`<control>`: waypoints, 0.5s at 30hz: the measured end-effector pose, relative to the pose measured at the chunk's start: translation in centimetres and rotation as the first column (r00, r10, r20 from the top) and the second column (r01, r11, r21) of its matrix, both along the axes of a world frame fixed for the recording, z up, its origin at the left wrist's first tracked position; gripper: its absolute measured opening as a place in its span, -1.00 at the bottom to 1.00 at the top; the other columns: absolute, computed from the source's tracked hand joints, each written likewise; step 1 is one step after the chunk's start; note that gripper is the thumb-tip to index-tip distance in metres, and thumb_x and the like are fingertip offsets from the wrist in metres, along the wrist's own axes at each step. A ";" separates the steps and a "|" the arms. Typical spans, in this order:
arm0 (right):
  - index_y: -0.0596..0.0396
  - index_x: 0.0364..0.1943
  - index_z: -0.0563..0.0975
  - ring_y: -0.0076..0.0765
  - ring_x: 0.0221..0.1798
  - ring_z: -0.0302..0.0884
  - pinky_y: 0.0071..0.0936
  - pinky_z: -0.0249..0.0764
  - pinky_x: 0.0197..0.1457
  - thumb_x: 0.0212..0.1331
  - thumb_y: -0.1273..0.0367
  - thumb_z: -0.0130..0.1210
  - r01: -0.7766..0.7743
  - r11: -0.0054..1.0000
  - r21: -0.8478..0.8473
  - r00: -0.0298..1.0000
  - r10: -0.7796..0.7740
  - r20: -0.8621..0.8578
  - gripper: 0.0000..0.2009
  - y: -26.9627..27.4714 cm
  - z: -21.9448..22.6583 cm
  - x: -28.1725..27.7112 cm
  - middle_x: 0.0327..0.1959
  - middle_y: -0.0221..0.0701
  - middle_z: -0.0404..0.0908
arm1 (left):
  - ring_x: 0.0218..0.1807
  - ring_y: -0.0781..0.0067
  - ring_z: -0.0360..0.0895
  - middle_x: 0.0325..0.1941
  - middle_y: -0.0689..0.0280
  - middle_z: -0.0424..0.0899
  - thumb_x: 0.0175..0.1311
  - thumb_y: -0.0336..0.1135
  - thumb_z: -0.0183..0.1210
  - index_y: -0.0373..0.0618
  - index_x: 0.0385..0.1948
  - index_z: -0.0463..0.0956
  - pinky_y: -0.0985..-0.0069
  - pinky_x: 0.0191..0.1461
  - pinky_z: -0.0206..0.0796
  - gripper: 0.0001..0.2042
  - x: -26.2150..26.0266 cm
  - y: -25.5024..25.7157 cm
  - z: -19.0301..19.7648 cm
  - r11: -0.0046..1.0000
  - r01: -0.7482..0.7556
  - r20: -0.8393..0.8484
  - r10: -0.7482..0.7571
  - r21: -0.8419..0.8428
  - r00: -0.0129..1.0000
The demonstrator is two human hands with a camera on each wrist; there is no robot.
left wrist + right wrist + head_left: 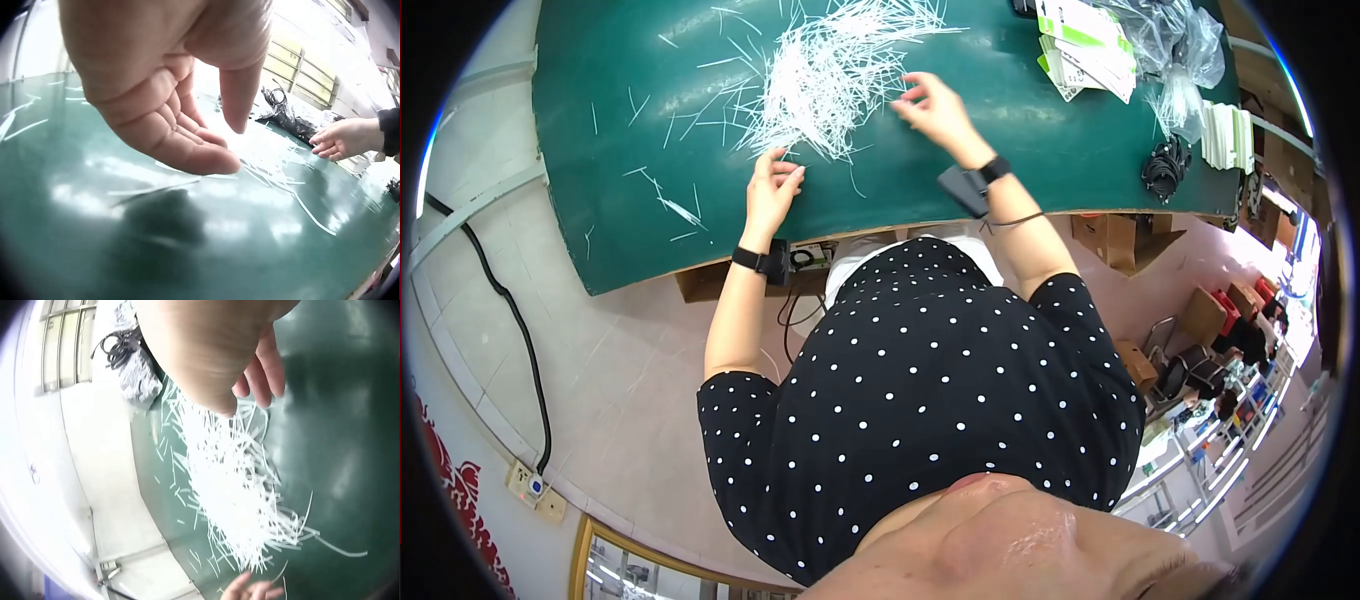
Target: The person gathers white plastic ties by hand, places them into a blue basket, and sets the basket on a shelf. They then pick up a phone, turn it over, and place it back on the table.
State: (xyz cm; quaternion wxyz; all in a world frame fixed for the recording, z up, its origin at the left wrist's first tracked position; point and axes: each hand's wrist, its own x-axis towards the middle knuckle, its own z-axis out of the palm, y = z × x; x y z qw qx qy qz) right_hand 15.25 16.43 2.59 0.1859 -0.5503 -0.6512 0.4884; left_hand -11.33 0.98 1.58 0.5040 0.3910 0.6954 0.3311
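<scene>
One hand, your left hand (pixel 772 198), sits released at the near end of the white strips (pixel 815 88), whose crisscrossed heap slants lengthwise away rightward on the tabletop (pixel 690 180); your right hand (pixel 940 112), also released, is beside them.

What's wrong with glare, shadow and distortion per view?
Head: fisheye, black corners, table edge bowed; strand pile bright but strands readable. Left wrist: glare patches on the table, dark shadow below the left hand, pile washed out. Right wrist: pile core blown out, left side hazy white.
</scene>
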 end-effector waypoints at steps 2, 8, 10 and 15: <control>0.12 0.04 0.44 -0.44 -0.32 0.61 -0.47 0.52 -0.30 -0.03 0.29 0.31 0.059 0.995 -0.082 0.996 -0.063 -0.058 -0.49 2.5 -2.2 3.0 -0.26 -0.28 0.62 | -0.27 0.47 0.60 -0.26 0.23 0.58 0.20 -0.44 0.19 -0.24 0.05 0.32 0.59 -0.33 0.48 -0.61 -0.6 -1.6 0.5 0.994 -0.065 0.071 0.071 -0.083 0.995; 0.12 -0.03 0.52 -0.11 0.13 0.43 -0.22 0.31 0.17 -0.02 0.11 0.26 0.106 0.656 0.747 0.892 -0.394 0.220 -0.50 9.2 -5.3 2.4 -0.02 -0.14 0.55 | -0.22 0.49 0.58 -0.20 0.24 0.59 0.20 -0.40 0.21 -0.25 -0.01 0.40 0.58 -0.19 0.48 -0.66 1.2 -3.8 0.6 0.982 -0.062 0.124 0.085 -0.177 0.989; 0.09 -0.04 0.53 -0.03 0.20 0.28 -0.18 0.21 0.24 -0.02 0.06 0.23 0.091 0.717 0.692 0.941 -0.289 0.176 -0.50 9.2 -7.0 0.2 0.08 -0.13 0.45 | -0.14 0.40 0.57 -0.13 0.18 0.58 0.19 -0.36 0.22 -0.24 0.01 0.39 0.52 -0.12 0.46 -0.63 0.3 -4.5 0.0 0.987 -0.161 -0.059 0.161 -0.001 0.985; 0.07 0.01 0.50 0.04 0.22 0.25 -0.13 0.18 0.28 0.00 0.04 0.21 -0.092 0.788 0.609 0.994 0.033 0.107 -0.46 7.6 -4.3 -4.0 0.16 -0.10 0.38 | 0.27 0.07 0.28 0.21 -0.05 0.36 0.28 0.01 0.09 -0.24 0.16 0.31 0.23 0.30 0.13 -0.44 -8.9 -5.2 -0.6 0.942 -0.236 -0.827 0.326 0.240 0.457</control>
